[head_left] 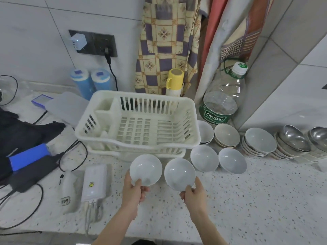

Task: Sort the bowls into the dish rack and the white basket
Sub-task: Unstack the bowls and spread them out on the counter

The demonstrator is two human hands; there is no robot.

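Left hand (135, 190) pinching one bowl (145, 170), right hand (192, 192) another bowl (180, 174); lift forward into rack (139, 121), rims level.

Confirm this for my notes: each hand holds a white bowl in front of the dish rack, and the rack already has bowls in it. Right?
Not quite. The head view shows the left hand and right hand each holding a white bowl in front of the dish rack, but the rack has no bowls in it.
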